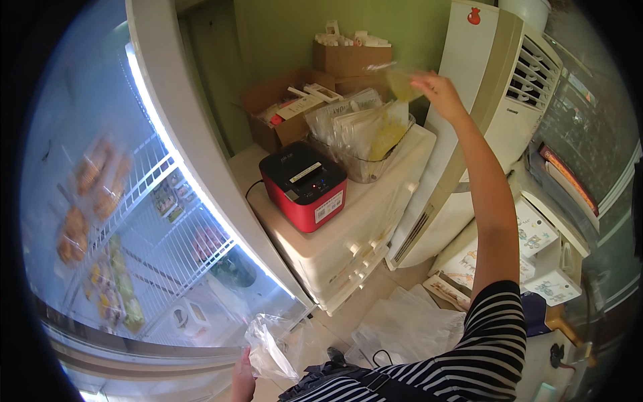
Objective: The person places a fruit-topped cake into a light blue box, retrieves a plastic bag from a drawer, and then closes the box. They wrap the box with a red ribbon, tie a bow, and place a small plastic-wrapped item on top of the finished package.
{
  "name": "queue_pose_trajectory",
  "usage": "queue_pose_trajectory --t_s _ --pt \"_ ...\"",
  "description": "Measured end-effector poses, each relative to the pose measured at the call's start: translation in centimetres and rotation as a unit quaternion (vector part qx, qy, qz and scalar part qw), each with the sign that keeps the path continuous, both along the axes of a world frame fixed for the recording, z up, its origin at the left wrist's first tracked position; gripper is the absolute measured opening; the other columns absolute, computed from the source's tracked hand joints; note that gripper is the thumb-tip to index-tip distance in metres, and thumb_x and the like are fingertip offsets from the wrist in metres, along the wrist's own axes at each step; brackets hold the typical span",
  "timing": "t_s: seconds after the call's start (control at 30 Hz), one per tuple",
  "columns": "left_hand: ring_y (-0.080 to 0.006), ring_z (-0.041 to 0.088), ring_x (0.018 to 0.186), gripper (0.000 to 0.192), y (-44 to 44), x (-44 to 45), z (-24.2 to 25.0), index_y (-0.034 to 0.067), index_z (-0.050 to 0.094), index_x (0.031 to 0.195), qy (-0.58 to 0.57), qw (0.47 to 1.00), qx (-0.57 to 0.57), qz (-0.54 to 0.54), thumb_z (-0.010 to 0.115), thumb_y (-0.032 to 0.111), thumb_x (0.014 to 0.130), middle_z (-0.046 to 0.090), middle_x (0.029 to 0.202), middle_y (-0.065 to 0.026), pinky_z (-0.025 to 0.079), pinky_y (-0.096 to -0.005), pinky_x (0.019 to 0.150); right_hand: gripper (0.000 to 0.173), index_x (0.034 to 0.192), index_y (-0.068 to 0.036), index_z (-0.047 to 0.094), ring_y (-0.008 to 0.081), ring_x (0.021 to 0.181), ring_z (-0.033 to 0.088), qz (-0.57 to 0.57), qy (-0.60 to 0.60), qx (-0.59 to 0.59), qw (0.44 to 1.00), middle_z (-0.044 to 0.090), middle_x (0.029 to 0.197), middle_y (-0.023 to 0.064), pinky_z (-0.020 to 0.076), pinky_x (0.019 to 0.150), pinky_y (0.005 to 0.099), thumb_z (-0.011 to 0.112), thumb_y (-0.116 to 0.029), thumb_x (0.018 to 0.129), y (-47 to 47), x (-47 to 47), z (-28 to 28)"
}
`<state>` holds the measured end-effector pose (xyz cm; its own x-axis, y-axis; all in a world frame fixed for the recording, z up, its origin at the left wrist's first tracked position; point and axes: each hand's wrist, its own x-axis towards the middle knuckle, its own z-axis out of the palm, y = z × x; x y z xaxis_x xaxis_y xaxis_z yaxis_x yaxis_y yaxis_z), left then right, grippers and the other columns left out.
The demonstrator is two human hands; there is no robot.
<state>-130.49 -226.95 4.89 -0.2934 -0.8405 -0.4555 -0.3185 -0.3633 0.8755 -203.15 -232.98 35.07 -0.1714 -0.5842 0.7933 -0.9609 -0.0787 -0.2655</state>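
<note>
My right hand (436,93) is raised at arm's length, pinching a thin, clear and yellowish packet (405,85) that is blurred. Just below it stands a clear plastic basket (369,173), packed with flat plastic-wrapped packets (351,118), some bearing writing. Low in the picture, my left hand (243,374) grips a crumpled clear plastic bag (271,354); its contents cannot be made out. Beside the basket, a red and black label printer (306,186) rests on a white drawer cabinet (301,256), with a small light lit on its top.
At left is a lit refrigerator with wire shelves (201,271) holding packaged food (103,176). Open cardboard boxes (263,133) stand behind the printer. A tall air conditioner (467,65) rises at right, near printed drawers (537,231). Clear plastic sheeting (407,321) lies on the floor.
</note>
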Motion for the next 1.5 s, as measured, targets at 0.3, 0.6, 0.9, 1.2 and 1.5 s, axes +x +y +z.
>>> queue_pose_trajectory --t_s 0.3,0.6,0.9,1.2,1.5 --pt "-0.0278 0.043 0.140 0.050 0.5 0.4 -0.3 -0.006 0.035 0.149 -0.056 0.976 -0.199 -0.064 0.040 0.021 0.107 0.046 0.150 -0.0204 0.031 -0.0338 0.115 0.051 0.142 -0.006 0.052 0.0083 0.080 0.065 0.544 -0.297 0.388 0.682 0.068 0.116 0.0118 0.0518 0.065 0.0209 0.063 -0.005 0.093 8.0 29.8 -7.5" --pt "-0.0399 0.049 0.132 0.049 6.5 3.7 -2.1 -0.003 0.040 0.147 -0.056 0.976 -0.199 0.074 0.043 0.022 0.104 0.050 0.139 -0.0313 0.038 -0.0399 0.111 0.042 0.133 0.004 0.057 0.0220 0.066 0.071 0.405 -0.055 0.685 0.602 0.070 0.092 0.0225 0.0566 0.058 0.0344 0.055 -0.002 0.092 5.5 54.3 -26.7" --pt "-0.0420 0.042 0.137 0.050 17.4 17.1 -4.4 -0.001 0.037 0.149 -0.019 0.965 -0.164 0.205 0.044 0.015 0.102 0.047 0.142 -0.0310 0.035 -0.0407 0.112 0.044 0.125 0.010 0.056 0.0441 0.106 0.065 0.514 0.058 0.512 0.686 0.062 0.119 0.0332 0.0535 0.091 0.0476 0.061 -0.014 0.087 7.0 78.8 -49.2" --pt "-0.0244 0.045 0.137 0.048 34.2 49.8 0.7 0.007 0.041 0.151 0.052 0.905 -0.067 0.417 0.035 0.021 0.106 0.048 0.149 -0.0163 0.037 -0.0348 0.113 0.045 0.139 -0.005 0.056 0.0238 0.114 0.064 0.731 0.059 0.606 0.310 0.063 0.130 0.0157 0.0521 0.096 0.0346 0.062 -0.010 0.095 17.8 105.4 -28.0" --pt "-0.0279 0.055 0.127 0.051 51.6 73.3 12.9 0.013 0.045 0.150 0.045 0.878 -0.078 0.469 0.039 0.033 0.104 0.058 0.139 -0.0142 0.052 -0.0394 0.097 0.058 0.132 -0.012 0.060 0.0334 0.138 0.045 0.921 0.078 0.183 0.334 0.047 0.149 0.0133 0.0197 0.122 0.0500 0.074 -0.001 0.077 29.0 140.4 -29.7"
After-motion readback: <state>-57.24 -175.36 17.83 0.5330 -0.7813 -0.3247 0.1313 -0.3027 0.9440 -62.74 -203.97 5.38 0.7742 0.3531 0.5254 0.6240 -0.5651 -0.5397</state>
